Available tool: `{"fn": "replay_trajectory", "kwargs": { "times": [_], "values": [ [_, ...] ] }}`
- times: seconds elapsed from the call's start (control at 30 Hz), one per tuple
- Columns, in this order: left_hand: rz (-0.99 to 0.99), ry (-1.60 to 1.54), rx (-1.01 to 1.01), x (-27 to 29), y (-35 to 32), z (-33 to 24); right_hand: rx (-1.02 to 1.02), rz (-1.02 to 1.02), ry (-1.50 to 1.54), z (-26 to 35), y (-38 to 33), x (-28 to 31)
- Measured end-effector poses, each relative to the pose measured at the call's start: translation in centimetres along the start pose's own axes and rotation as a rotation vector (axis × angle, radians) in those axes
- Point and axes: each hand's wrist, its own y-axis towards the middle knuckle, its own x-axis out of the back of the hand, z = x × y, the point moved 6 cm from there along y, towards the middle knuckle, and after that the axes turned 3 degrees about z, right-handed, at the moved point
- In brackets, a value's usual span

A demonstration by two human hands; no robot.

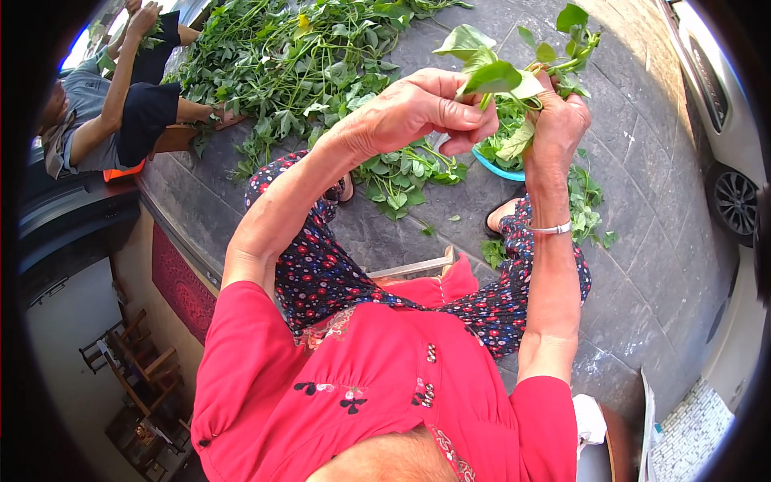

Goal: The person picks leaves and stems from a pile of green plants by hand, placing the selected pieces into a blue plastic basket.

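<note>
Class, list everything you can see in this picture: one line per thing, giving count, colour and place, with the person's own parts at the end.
Leafy stem bunch: one, green, held up in both hands.
Pile of leafy vines: one large heap, green, on the pavement at top left.
Loose picked leaves: scattered, green, on the pavement by the knees.
Basin: one, blue rim, behind the hands, holding leaves.
Other person: one, grey top and dark shorts, seated at far left.
Car: one, white, at right edge.
Bracelet: one, silver, on the right wrist.
Left hand: pinching a leaf stalk.
Right hand: gripping the bunch.
</note>
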Motion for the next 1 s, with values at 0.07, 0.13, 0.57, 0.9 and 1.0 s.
{"fn": "replay_trajectory", "kwargs": {
  "times": [0.07,0.13,0.57,0.9,1.0],
  "values": [
    [0.084,0.049,-0.004,-1.3,-0.5,-0.7,-0.071,0.003,0.1,0.2,0.7,0.9],
    [-0.062,0.026,-0.037,0.2,-0.5,-0.7,-0.056,0.006,0.165,0.8,0.4,1.0],
    [-0.456,1.078,0.028,10.2,7.1,8.6,-0.093,0.263,0.324,1.4,-0.8,-0.8],
    [-0.155,-0.094,-0.175,6.1,6.8,0.8,0.039,0.3,-0.209,1.8,-0.7,-0.1],
    [-0.198,-0.109,-0.103,5.0,6.0,0.9,0.153,0.29,-0.446,2.3,-0.9,-0.2]
  ]
}}
